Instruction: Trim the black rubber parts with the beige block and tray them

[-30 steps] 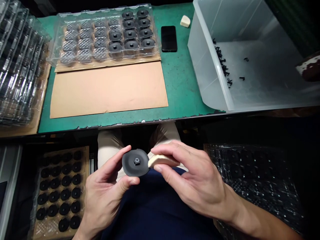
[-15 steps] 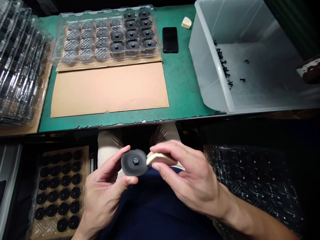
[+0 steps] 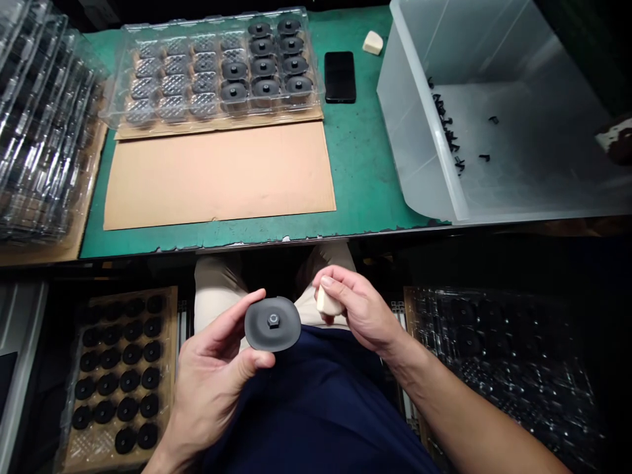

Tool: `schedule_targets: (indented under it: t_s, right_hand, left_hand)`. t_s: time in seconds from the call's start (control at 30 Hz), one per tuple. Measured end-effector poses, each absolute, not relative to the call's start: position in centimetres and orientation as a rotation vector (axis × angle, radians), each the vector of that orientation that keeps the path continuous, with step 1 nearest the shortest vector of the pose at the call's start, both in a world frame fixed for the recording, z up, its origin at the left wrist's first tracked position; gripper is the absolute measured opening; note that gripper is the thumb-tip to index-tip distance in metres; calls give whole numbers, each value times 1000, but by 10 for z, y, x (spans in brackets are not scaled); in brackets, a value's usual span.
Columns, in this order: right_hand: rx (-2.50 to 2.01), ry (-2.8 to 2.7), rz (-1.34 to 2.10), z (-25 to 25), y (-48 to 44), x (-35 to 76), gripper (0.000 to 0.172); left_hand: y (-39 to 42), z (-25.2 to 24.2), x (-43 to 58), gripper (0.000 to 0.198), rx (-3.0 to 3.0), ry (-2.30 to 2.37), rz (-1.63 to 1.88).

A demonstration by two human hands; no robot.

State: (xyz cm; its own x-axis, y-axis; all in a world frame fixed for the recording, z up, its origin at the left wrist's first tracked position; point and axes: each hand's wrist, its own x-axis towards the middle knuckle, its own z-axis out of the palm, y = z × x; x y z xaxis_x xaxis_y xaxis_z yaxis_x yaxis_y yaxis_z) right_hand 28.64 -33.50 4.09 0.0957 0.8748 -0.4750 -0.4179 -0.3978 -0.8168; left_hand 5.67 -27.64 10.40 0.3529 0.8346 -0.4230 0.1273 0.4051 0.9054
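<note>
Two hands work over the lap, below the bench edge. Left hand [image 3: 212, 375] pinches a dark, rounded disc [image 3: 272, 324] between thumb and fingertips, face up; matte rubbery look, small hex nut at its centre. Right hand [image 3: 358, 309] is closed around a pale, cream-coloured block [image 3: 326, 301], eraser-like, blunt-edged. A second ago that block's tip touched the disc rim; now it has drawn off to the right and the two are apart, the disc face fully exposed. Judgement: the rubbing pass on this piece looks finished, the part ready for checking.

Low left, a cardboard-backed tray [image 3: 170, 368] holds rows of like black discs. Low right, stacked clear trays [image 3: 518, 355], contents dim.

On the green mat [image 3: 363, 178]: flat tan cardboard sheet [image 3: 220, 174], smooth. Behind it a clear blister tray [image 3: 212, 66], ribbed pockets, right columns filled with discs, the rest bare. Beside it a black phone [image 3: 340, 76] and a second pale block [image 3: 372, 43]. Right, a translucent bin [image 3: 419, 151] with a few small black bits. Far left, more stacked clear packs [image 3: 39, 118].
</note>
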Motion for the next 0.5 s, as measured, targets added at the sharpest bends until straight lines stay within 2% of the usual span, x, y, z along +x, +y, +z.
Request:
schedule_targets:
  t_s: [0.13,0.27,0.5]
  right_hand:
    - [-1106,-433,1747,53,-344,275,51]
    - [-1011,-554,1810,62,-346,274,51]
    - [-1198,-555,1686,55,-359,268,60]
  left_hand:
    - [-275,104,61,58,1118,1143,572]
    - [-277,104,66,59,1214,1127,474]
    - [-290,91,64,60,1384,1261,415]
